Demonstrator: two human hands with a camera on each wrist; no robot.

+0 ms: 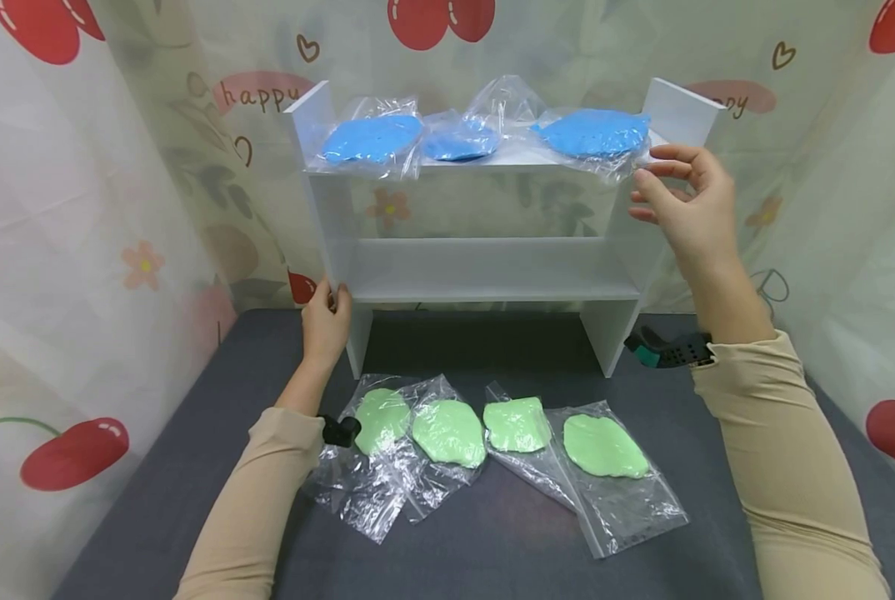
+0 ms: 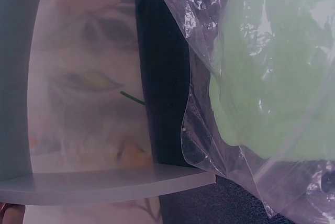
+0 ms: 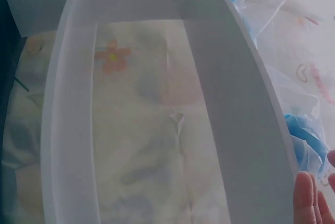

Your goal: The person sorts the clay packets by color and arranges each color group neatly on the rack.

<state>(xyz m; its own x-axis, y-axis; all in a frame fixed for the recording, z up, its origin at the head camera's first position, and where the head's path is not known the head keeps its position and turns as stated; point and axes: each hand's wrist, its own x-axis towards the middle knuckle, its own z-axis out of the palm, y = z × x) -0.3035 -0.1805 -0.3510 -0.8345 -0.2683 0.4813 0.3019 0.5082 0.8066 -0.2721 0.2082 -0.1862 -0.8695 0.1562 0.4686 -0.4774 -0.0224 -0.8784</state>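
Observation:
On the white shelf's top board [image 1: 522,157] lie clear plastic bags with flat, dough-like blue slabs. My right hand [image 1: 691,196] is at the board's right end, thumb and fingers apart, fingertips right at the edge of the rightmost blue bag [image 1: 596,133]. In the right wrist view, fingers [image 3: 304,198] show beside a bagged blue slab [image 3: 306,137]. My left hand [image 1: 326,321] grips the edge of the shelf's left side panel [image 1: 331,221]; a fingertip [image 2: 11,213] shows by that panel in the left wrist view.
Several bagged pale green slabs [image 1: 447,433] lie in a row on the dark table [image 1: 537,550] before the shelf, their bags overlapping. The shelf's middle board [image 1: 492,271] bears nothing. A printed cloth [image 1: 492,200] hangs behind, and cloth walls stand at both sides.

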